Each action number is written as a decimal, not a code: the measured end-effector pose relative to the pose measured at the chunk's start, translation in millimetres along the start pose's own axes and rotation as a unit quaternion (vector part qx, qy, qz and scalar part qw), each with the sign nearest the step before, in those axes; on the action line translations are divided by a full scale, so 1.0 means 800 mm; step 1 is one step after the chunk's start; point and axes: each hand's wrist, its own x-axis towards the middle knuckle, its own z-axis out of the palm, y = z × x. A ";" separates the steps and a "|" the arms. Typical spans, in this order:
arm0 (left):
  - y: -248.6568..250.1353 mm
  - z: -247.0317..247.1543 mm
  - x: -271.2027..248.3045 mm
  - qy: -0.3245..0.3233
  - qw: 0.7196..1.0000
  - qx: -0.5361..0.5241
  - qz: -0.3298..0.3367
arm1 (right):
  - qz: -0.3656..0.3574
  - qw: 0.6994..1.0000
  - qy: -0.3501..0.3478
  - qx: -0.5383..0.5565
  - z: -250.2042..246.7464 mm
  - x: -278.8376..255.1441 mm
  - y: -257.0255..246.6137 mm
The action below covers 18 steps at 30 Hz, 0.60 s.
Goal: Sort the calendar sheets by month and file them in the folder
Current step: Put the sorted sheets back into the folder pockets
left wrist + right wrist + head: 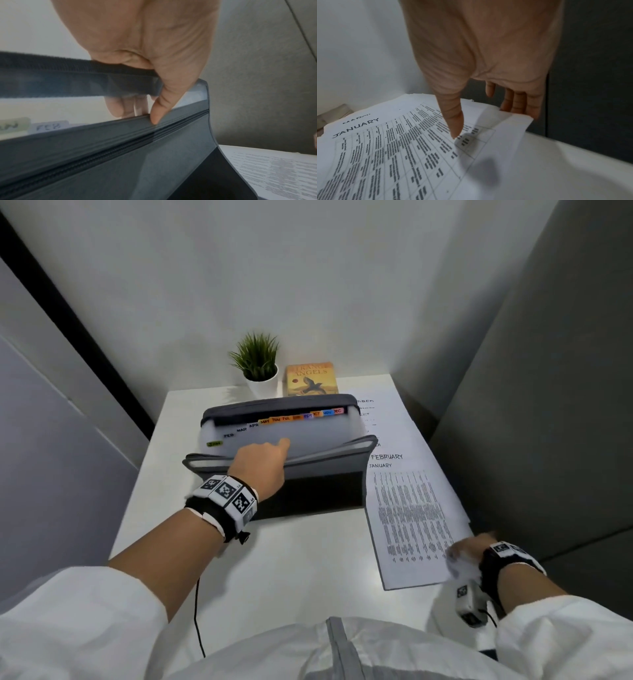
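Observation:
A grey accordion folder (325,470) stands open in the middle of the white table, its coloured month tabs (298,417) showing. My left hand (263,460) grips its front wall (120,155), with the fingers inside and the thumb (161,111) outside, beside the JAN tab (12,125) and FEB tab (49,126). To the folder's right lies a fanned stack of calendar sheets (387,456) with the January sheet (411,518) on top. My right hand (469,549) pinches the January sheet (402,155) at its right edge, thumb (453,121) on top and fingers (518,105) beneath the lifted corner.
A potted plant (258,364) and a yellow book (311,379) stand behind the folder against the wall. A dark partition (548,405) runs close along the table's right edge. A thin black cable (197,611) hangs from my left wrist over the table (291,559).

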 end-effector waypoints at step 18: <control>0.001 0.002 -0.014 0.002 1.000 0.024 -0.009 | -0.048 0.995 -0.056 -0.067 -0.031 -0.026 -0.044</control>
